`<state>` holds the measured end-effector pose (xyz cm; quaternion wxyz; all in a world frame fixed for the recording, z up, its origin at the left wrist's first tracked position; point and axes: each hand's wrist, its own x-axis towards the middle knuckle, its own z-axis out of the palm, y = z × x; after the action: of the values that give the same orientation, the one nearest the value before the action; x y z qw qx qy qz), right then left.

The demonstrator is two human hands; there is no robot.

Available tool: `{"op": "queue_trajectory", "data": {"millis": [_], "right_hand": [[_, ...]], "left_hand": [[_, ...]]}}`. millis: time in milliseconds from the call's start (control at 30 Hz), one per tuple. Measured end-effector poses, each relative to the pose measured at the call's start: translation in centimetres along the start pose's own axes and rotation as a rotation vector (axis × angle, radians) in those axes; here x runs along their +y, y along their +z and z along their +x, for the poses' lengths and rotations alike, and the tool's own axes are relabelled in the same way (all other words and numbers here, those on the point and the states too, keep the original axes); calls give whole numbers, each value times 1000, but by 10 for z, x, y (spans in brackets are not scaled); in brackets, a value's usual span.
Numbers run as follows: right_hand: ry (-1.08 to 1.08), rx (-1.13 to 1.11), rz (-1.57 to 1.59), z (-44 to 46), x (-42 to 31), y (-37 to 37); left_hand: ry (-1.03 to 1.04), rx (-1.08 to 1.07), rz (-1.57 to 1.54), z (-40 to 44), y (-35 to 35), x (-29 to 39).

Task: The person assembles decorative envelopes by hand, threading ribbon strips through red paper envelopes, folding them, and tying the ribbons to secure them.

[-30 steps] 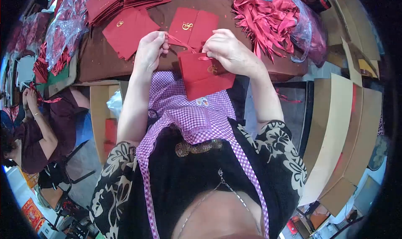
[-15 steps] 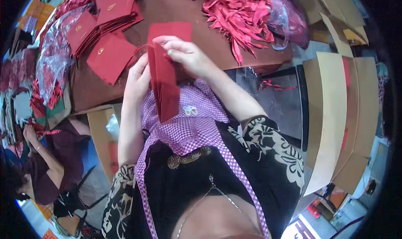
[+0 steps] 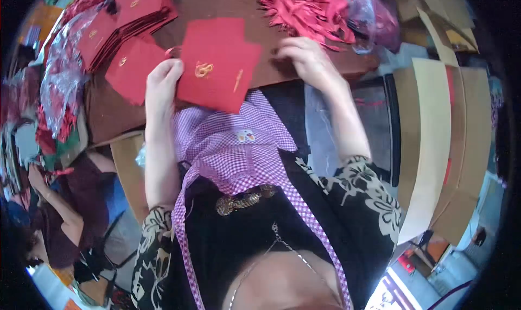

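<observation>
My left hand pinches the left edge of a flat red card folder with a gold emblem and small gold writing. The folder lies tilted over the front table edge and overlaps another red piece behind it. Off to the right, my right hand is apart from the folder. Its fingers are stretched out and a little blurred, with nothing visible in them. Just beyond it lies a heap of red ribbons.
Stacks of red folders and a loose one lie on the brown table. Clear plastic bags hang at the left edge. A cardboard box stands at right. Another person's arm shows at lower left.
The folder was held upright on edge in both hands. Now it is turned flat, emblem up, in my left hand. My right hand has let go and moved right.
</observation>
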<state>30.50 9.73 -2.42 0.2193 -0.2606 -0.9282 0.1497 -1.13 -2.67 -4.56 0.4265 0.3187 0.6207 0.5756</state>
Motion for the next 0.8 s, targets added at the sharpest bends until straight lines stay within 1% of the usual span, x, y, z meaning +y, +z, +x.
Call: {"op": "queue_trajectory", "data": {"millis": [67,100,133,200,233,333,367,467,533,600,667,733,767,800], "right_hand": [[67,-103,-151,-19,17,-3],[96,-137,-213,-28,24,-2],[122,-162,-192,-32,28,-1],[111,-112,-100,-35,25,-4],[101,-116,-93,-35,31,-3],[133,-64,-70,-35,44,1],[132,-42,-70,-33,44,2],[167,-20,-81,-27,46,7],[254,14,194,-21,48,9],[238,25,226,-9,38,9],[328,108,652,11,13,8],[275,176,606,26,2,15],[239,218,568,30,7,27],[98,267,405,34,9,34]], "left_hand": [[-29,-23,42,5,-1,1],[-37,-33,0,7,1,0],[-49,-48,-41,8,2,-1],[-47,-29,-83,3,8,6],[-47,-37,-129,2,10,9],[-65,-44,-133,5,10,6],[-22,-29,-51,6,10,5],[-5,-37,-42,13,8,-5],[13,-26,-29,17,9,-13],[28,-24,-16,18,10,-18],[25,-17,102,20,10,-20],[-9,-49,160,24,9,-22],[-1,-20,225,24,9,-22],[8,11,290,22,11,-20]]}}
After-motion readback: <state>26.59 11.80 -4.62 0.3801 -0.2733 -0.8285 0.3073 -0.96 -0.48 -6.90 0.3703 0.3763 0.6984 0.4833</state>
